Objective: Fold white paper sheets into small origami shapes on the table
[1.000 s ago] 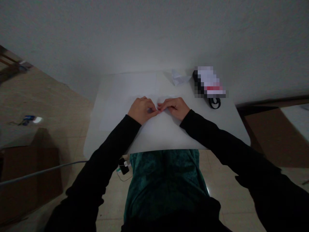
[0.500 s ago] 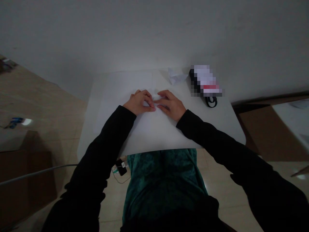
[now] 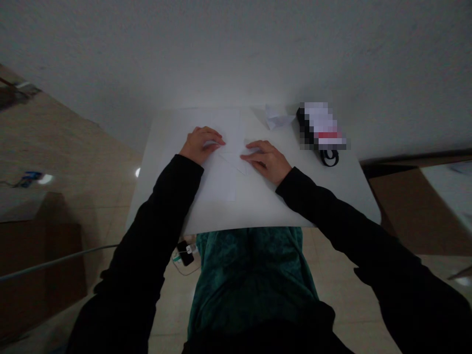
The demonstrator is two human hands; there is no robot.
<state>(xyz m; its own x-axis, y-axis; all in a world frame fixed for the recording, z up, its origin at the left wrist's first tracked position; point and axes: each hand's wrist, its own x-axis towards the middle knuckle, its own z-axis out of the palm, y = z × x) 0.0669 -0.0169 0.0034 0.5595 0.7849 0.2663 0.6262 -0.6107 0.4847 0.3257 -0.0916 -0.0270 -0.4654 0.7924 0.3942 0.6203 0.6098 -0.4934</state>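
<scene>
Between my two hands lies a small folded piece of white paper (image 3: 236, 161), with a pointed lower edge and faint crease lines. At its left end, my left hand (image 3: 201, 144) has thumb and fingers closed in a pinch on it. My right hand (image 3: 271, 162) is at the paper's right side, with its thumb and forefinger close together at the edge and the other fingers bent. Beneath them a large flat sheet of white paper (image 3: 217, 189) rests on the white table (image 3: 265, 211). White on white makes the folded paper's outline hard to follow.
Another folded white paper (image 3: 278, 120) stands at the table's back, near a blurred-out item with a black strap (image 3: 329, 157). A wall rises behind the table. Cardboard (image 3: 409, 211) is at the right, and a cable (image 3: 59, 260) runs at the lower left.
My hands have moved apart, the left going left and slightly away from me. More of the folded paper shows between them. The view has shifted slightly.
</scene>
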